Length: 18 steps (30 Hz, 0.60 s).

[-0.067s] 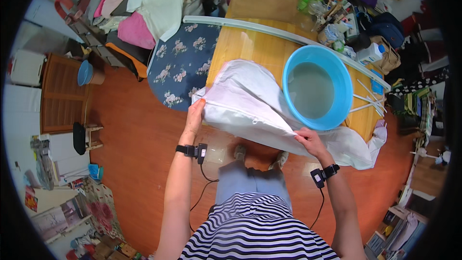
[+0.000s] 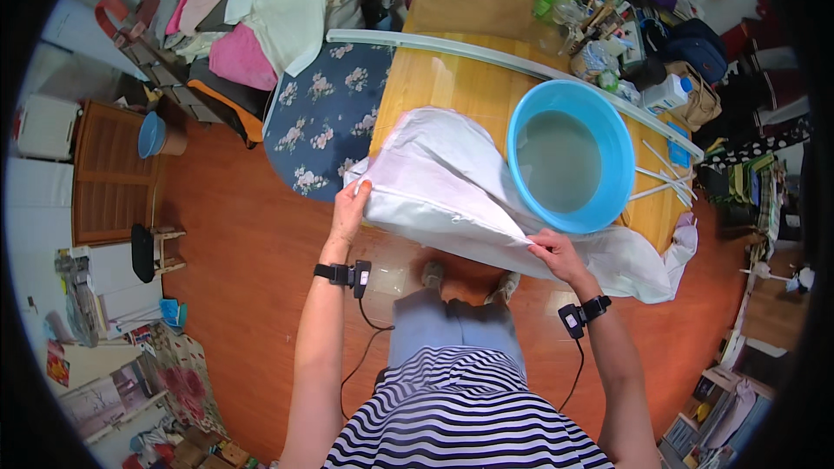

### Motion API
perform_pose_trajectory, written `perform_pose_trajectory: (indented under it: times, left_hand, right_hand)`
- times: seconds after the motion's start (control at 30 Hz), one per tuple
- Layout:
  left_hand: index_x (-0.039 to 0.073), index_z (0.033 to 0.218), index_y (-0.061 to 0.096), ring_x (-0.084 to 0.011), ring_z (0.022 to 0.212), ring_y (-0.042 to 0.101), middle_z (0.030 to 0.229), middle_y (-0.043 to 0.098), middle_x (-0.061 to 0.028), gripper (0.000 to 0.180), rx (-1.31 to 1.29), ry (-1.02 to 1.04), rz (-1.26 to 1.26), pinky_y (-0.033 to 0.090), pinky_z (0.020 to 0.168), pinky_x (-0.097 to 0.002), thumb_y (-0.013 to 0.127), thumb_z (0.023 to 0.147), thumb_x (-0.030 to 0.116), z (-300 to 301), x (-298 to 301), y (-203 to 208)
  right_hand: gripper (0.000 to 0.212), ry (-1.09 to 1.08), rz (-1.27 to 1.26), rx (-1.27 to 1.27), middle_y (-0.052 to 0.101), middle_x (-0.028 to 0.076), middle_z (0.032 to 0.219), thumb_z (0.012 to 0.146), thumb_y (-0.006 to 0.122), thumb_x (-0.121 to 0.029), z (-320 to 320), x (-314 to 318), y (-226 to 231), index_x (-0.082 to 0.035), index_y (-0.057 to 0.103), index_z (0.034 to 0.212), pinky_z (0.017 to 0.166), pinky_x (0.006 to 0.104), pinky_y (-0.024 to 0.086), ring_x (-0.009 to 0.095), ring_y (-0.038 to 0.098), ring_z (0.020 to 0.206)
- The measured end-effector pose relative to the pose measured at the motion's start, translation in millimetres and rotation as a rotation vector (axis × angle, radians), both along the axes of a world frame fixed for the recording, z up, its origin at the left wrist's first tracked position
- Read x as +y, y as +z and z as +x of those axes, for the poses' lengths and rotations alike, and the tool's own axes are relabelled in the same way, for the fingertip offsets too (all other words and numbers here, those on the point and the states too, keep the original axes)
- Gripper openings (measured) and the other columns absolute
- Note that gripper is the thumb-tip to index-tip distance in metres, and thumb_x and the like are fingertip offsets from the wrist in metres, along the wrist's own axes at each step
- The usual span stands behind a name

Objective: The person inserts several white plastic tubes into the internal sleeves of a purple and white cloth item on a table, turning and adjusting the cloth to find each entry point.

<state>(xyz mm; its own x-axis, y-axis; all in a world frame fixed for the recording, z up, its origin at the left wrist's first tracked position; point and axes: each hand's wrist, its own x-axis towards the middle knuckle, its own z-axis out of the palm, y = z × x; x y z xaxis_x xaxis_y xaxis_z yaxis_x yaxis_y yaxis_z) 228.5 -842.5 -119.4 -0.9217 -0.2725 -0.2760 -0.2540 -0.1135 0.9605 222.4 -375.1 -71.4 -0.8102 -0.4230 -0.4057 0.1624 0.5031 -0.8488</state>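
A long white cloth (image 2: 434, 169) with pale lilac patches hangs over the near edge of the wooden table (image 2: 460, 87). My left hand (image 2: 349, 208) pinches its left corner, thumb on top. Further right, my right hand (image 2: 556, 254) grips the same cloth's edge between thumb and fingers, so the edge runs stretched between both hands. Beyond my right hand, the rest of the cloth trails along the table's front to the right corner. A blue basin (image 2: 627, 156) with cloudy greyish water stands on the table, just behind the cloth and my right hand.
A white rail (image 2: 486, 52) lies across the table behind the basin. Thin white sticks (image 2: 665, 182) rest at the table's right. On the left is a dark blue flowered ironing-board-like surface (image 2: 321, 113). Bottles and bags crowd the back right. Cables hang from my wrist straps.
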Motion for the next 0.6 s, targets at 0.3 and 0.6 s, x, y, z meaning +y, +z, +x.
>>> perform_pose_trajectory:
  times: [0.3, 0.6]
  left_hand:
    - [-0.006, 0.124, 0.064, -0.0081, 0.089, 0.062, 0.106, 0.070, -0.0029, 0.033, -0.199, -0.124, 0.080, 0.050, 0.080, -0.0239, 0.059, 0.102, 0.017, 11, -31, -1]
    - [-0.005, 0.118, 0.068, -0.0070, 0.087, 0.062, 0.103, 0.071, -0.0019, 0.028, -0.309, -0.278, -0.127, 0.049, 0.080, -0.0234, 0.060, 0.100, 0.015, 12, -42, 22]
  right_hand:
    - [0.024, -0.065, 0.047, 0.313, 0.062, 0.006, 0.086, 0.077, 0.076, -0.004, 20, -21, 18, -0.006, 0.075, 0.101, 0.072, 0.0316, 0.049, 0.021, 0.061, 0.084]
    - [0.025, -0.036, 0.040, 0.250, 0.063, 0.008, 0.093, 0.079, 0.079, -0.010, 33, -29, 6, -0.006, 0.070, 0.102, 0.073, 0.0347, 0.051, 0.026, 0.062, 0.086]
